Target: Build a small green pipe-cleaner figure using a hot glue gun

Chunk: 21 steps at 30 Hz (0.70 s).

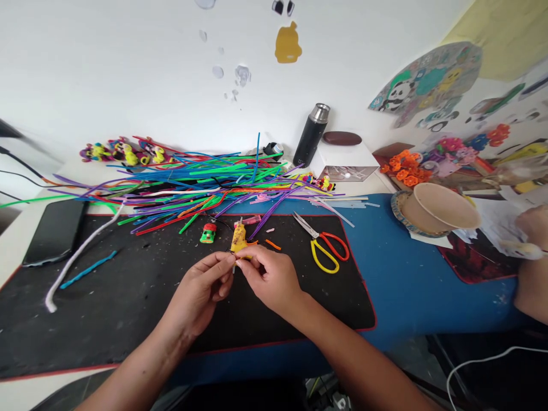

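My left hand (pixel 201 288) and my right hand (pixel 269 277) meet over the black mat (pixel 107 297), fingertips pinched together on a small piece that I cannot make out. Just beyond the fingers lies a yellow glue gun (pixel 238 238) with an orange bit (pixel 273 245) to its right. A small green and red toy piece (pixel 208 233) sits left of the gun. Yellow and red scissors (pixel 323 246) lie open on the mat to the right.
A big heap of coloured pipe cleaners (pixel 188 182) covers the back of the desk. A phone (pixel 55 231) and a white pipe cleaner (pixel 77 254) lie at left. A black flask (pixel 311 136), a paper bowl (pixel 440 208) and another person's hand (pixel 533 228) are at right.
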Motion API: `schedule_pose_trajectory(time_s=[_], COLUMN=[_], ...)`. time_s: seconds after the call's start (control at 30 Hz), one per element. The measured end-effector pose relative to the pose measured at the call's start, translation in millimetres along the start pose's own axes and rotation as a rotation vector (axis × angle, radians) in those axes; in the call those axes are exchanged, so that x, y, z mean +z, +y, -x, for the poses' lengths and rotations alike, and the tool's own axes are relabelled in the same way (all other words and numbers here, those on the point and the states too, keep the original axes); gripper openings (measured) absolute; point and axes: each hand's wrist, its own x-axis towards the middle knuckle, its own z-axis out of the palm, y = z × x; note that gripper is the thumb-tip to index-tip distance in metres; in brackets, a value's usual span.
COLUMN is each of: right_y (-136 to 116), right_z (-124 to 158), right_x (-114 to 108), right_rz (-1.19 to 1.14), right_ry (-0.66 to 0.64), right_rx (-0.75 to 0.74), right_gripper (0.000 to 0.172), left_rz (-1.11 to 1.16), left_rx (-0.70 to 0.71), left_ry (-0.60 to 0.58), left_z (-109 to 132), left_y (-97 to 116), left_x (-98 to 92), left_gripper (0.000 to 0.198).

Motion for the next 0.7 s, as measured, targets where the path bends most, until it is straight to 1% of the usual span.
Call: schedule_pose_trajectory(time_s=[0.17,0.33,0.53,0.63,0.7], right_y=[1,4,8,10,11], right_z=[0,0,1,1,2], right_x=[-4,-6,-4,-1,0], right_rz=[0.057,0.111,0.154,0.165,0.164], right_ry=[-0.049,-0.107,-0.132,-0.112,-0.086], right_rx=[-0.088,-0.155,-0.170,-0.170,-0.150], right_gripper=[0.018,0.020,0.021,0.021,0.019], left_rz=[-0.054,-0.116,-0.211,-0.231,-0.238], left_rx=[-0.035,-0.076,-0.049,-0.055,-0.055], left_ry=[0.010,-0.016,-0.020,-0.005,0.002], left_z=[0,0,4,6,7], left_y=[2,4,8,9,9], left_x=[-1.5,-7.9,-13.5,-13.9,-14.0], left_gripper=[0.053,0.055,0.050,0.047,0.050])
